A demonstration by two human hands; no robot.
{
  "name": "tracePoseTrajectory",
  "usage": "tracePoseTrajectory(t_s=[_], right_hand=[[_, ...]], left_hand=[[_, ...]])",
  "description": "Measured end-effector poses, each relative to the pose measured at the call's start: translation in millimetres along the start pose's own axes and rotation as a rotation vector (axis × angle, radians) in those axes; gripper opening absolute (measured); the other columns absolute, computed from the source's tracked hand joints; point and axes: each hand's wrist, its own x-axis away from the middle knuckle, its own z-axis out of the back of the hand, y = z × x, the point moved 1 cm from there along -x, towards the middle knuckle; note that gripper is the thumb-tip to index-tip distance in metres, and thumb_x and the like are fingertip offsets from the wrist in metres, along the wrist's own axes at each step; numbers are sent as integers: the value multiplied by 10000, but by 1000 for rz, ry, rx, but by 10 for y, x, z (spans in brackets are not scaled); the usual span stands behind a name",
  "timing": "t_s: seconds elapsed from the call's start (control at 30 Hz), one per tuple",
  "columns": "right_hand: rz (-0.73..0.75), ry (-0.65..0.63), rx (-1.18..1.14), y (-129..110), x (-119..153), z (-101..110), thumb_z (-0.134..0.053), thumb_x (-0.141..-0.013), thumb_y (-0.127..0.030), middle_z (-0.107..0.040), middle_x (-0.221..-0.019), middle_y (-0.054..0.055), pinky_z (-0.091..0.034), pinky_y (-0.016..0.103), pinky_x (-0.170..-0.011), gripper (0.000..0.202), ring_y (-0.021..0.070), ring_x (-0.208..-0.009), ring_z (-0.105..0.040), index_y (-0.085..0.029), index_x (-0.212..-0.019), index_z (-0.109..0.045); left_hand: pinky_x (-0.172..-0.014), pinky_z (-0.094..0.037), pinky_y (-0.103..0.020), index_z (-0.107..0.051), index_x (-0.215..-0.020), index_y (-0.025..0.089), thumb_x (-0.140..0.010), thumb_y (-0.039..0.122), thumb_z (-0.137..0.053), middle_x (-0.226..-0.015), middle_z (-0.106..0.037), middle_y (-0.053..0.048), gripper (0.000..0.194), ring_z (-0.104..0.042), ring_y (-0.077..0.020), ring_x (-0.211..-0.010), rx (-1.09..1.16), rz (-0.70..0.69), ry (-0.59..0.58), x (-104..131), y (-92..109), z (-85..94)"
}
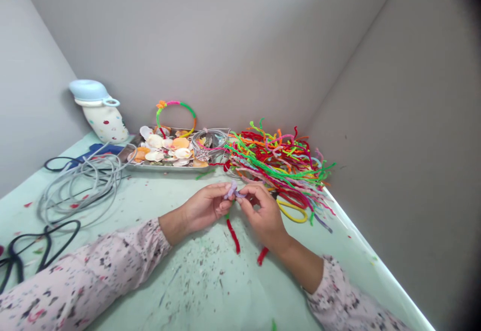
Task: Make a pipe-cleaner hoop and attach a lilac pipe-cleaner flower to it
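Note:
Both hands meet over the middle of the table, pinching a small twisted purple pipe cleaner [233, 190]. My left hand [206, 205] is closed on its left part, thumb on top. From the right, my right hand [265, 213] grips its other end between thumb and fingers. Below the hands hangs a red pipe cleaner end [233, 237] with a bit of green above it. A second red end [263, 256] shows beneath my right hand. How these join the purple piece is hidden by my fingers.
A heap of coloured pipe cleaners [278, 158] and yellow-handled scissors [293, 212] lie to the right. Behind stands a metal tray [169, 169] of shells with a colourful pipe-cleaner ring [181, 103]. At left are a white bottle [105, 120], grey cable [84, 186] and black cable [47, 241].

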Motion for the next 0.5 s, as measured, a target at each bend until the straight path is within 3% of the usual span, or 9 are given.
tracePoseTrajectory(t_s=[0.23,0.5], right_hand=[[-23,-22,-24,-19,7,12,-523,-885,-234,-587,-896,15,-463,262,-717,67,141,-809,-562,-221,-909,-584],[-174,-62,-154,2,37,1,-504,-902,-322,-598,-859,7,-446,263,-709,115,140,-755,-553,-227,-935,-561]], left_hand=[[-436,-345,-148,-597,-750,99,-769,136,-638,-669,-516,-5,59,-435,-38,-482,-20,14,24,0,-10,6],[-445,-353,-148,-616,-759,92,-748,149,-672,-655,-514,-6,80,-436,-36,-482,-25,38,30,4,-20,8]])
